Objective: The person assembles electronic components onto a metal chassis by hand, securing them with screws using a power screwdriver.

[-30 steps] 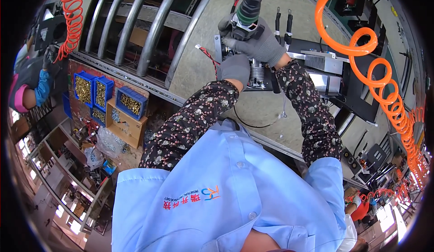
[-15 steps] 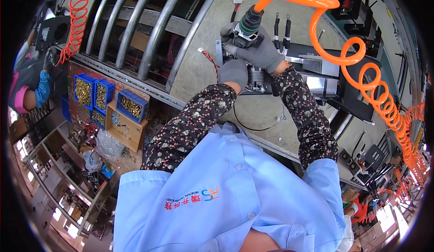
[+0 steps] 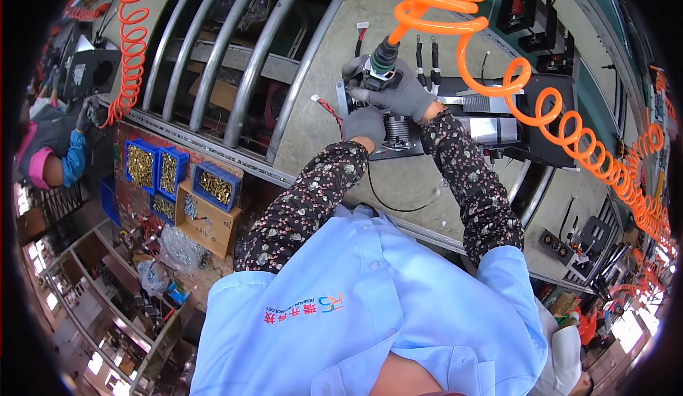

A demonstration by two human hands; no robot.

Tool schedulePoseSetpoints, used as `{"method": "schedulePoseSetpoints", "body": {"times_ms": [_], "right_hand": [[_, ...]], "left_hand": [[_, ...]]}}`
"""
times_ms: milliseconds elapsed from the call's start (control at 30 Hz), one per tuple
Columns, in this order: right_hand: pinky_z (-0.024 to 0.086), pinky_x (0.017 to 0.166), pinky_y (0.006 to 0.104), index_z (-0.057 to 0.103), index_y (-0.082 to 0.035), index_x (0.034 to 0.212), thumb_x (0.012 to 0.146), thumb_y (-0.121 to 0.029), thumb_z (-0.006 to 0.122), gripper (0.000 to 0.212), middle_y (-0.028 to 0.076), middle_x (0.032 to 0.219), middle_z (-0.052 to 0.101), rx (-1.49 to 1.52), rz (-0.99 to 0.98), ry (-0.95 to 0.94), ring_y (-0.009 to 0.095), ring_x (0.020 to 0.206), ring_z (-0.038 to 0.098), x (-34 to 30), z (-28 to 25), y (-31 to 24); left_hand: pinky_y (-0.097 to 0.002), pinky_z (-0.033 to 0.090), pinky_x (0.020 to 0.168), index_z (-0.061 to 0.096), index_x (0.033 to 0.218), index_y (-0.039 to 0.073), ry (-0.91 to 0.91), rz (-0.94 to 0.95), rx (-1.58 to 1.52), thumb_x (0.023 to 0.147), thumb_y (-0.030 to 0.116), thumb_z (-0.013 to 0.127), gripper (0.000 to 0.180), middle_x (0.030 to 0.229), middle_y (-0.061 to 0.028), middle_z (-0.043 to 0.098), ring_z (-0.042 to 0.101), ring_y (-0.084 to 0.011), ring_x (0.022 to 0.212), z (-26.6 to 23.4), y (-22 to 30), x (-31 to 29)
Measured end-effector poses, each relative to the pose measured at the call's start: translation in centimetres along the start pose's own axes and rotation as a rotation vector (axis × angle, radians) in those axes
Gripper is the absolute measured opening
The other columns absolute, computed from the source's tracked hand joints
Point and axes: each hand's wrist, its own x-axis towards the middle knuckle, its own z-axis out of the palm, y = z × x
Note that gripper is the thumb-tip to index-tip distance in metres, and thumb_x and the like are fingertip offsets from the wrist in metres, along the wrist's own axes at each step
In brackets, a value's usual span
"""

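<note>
My right hand [image 3: 407, 96], in a grey glove, is wrapped round an air screwdriver [image 3: 385, 57] with a dark green and black body. An orange coiled hose [image 3: 441, 23] runs up from its top end. Just below, my gloved left hand [image 3: 365, 124] is closed at the left end of a black-based assembly; its fingertips and whatever they hold are hidden. Beside the hands the assembly shows a ribbed metal coil [image 3: 398, 133] and silver finned heat sinks [image 3: 487, 130]. The screwdriver's tip is out of sight behind my hands.
A twisted red and black wire [image 3: 327, 108] and black cables [image 3: 427, 65] lie by the assembly. Steel rollers [image 3: 252, 69] run to the left. Blue bins of brass fasteners [image 3: 142, 165] and a cardboard tray [image 3: 206, 222] stand lower left. Another person's gloved hand [image 3: 87, 114] is at far left.
The view has shifted slightly, so the whole bench sits a little differently in the picture. Both hands and the screwdriver keep their place at the assembly, and the hose coils have swung.
</note>
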Motion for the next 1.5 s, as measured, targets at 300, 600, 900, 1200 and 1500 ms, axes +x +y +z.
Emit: {"method": "schedulePoseSetpoints", "body": {"times_ms": [300,600,900,1200,1500], "right_hand": [[0.044,0.076,0.025,0.053,-0.001,0.1,0.063,-0.008,0.07,0.042,0.004,0.091,0.059,0.327,-0.06,0.345,0.011,0.083,0.055,-1.4,0.9,0.7],[0.043,0.069,0.0262,0.055,-0.003,0.094,0.066,-0.006,0.066,0.03,0.003,0.081,0.057,0.054,-0.401,0.418,0.01,0.074,0.053,-3.1,3.6,-3.4],[0.042,0.06,0.0276,0.041,-0.006,0.112,0.069,-0.017,0.059,0.047,0.005,0.088,0.051,1.15,-0.708,0.362,0.014,0.069,0.049,-13.9,4.0,-15.0],[0.04,0.05,0.0185,0.044,0.003,0.104,0.078,-0.016,0.057,0.035,0.006,0.085,0.053,1.809,-0.927,0.431,0.004,0.054,0.045,-30.9,-9.8,-5.2],[0.017,0.029,0.0183,0.043,-0.005,0.065,0.08,-0.027,0.053,0.028,-0.007,0.043,0.025,1.392,-0.367,1.094,0.004,0.031,0.023,-32.2,-32.8,2.4]], "left_hand": [[-0.0378,0.044,0.074,0.063,0.085,0.007,0.039,0.072,0.033,0.073,0.019,0.048,0.023,0.089,-0.0163,0.06,0.058,-0.0285,0.084,-2.7,1.0,-0.4],[-0.0284,0.033,0.092,0.042,0.118,0.004,-0.14,0.274,0.129,0.076,0.03,0.05,0.05,0.122,-0.0162,0.042,0.039,-0.027,0.114,3.5,-2.2,6.5],[-0.0367,0.045,0.071,0.061,0.086,0.002,-0.076,0.384,0.501,0.069,0.024,0.051,0.03,0.091,-0.0167,0.058,0.057,-0.0296,0.085,5.0,-10.9,10.8],[-0.0334,0.044,0.056,0.061,0.075,-0.005,0.041,0.109,-0.437,0.06,0.017,0.055,0.028,0.064,-0.0182,0.06,0.059,-0.0237,0.058,1.5,-7.3,6.1],[-0.0253,0.041,0.052,0.061,0.086,-0.006,0.087,-0.073,-0.659,0.066,0.007,0.057,0.024,0.069,-0.0082,0.06,0.053,-0.0133,0.058,-0.5,-3.4,0.9]]}}
